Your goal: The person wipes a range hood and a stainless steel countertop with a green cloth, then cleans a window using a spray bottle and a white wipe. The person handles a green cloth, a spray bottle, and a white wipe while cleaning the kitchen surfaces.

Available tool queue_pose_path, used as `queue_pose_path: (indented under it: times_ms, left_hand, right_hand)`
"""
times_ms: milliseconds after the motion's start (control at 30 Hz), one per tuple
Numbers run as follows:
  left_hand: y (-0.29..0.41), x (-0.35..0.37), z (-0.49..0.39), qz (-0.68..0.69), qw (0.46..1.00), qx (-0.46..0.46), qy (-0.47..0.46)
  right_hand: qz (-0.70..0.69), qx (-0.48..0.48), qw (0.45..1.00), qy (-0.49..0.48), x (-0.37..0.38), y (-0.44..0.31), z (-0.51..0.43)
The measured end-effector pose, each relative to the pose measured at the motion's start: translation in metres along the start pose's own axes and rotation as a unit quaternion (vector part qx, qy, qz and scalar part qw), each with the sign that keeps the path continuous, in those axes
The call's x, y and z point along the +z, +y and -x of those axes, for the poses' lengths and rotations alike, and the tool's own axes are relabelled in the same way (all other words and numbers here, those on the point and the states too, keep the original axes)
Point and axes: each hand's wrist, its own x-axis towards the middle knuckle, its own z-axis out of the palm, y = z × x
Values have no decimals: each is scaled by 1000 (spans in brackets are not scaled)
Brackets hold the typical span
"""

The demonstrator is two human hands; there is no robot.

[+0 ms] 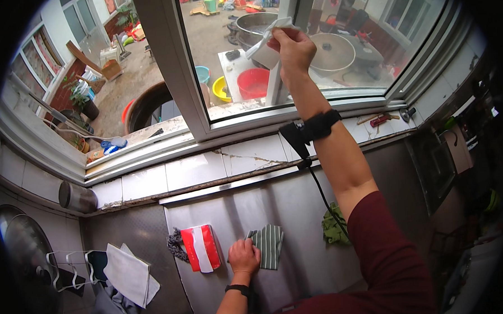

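Observation:
My right hand (293, 48) is raised at the window and pinches a white tissue or cloth (268, 51) between thumb and fingers, over the upright window frame (282, 77). My left hand (244, 258) rests on the steel counter (299, 239), against the left edge of a green-and-white striped cloth (272, 245); whether its fingers grip the cloth I cannot tell. Left of that hand lies a red and white tissue pack (209, 247), with a dark grey mesh scourer (176, 244) beside it. A crumpled green cloth (334, 225) lies partly behind my right arm.
At left, white cloths (128, 274) hang over a wire rack (71, 270) above a grey cloth (115, 308), near a large pot lid (26, 259). A metal canister (77, 197) and a red-handled tool (380, 120) lie on the tiled sill (193, 170). A dark sink or tray (433, 166) is at right.

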Motion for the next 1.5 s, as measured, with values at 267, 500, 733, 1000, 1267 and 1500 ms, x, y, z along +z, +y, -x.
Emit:
queue_pose_path:
  times_ms: [267,500,733,1000,1267,1500]
  left_hand:
    - [0,0,-2,3,1000,6,7]
    - [0,-1,0,0,1000,-2,-8]
    - [1,0,0,-4,1000,-2,3]
    - [-2,2,2,-2,1000,-3,-5]
    - [-2,1,0,1,1000,2,-5]
    - [-2,1,2,-3,1000,-2,-13]
  right_hand:
    - [49,71,996,-7,-16,10,22]
    - [-11,18,1000,-7,4,-7,-2]
    - [5,99,995,10,-8,-2,16]
    - [-10,-9,1000,-3,5,-9,-5]
    - [97,135,986,27,-16,16,32]
    - [-16,-2,1000,-18,22,-3,11]
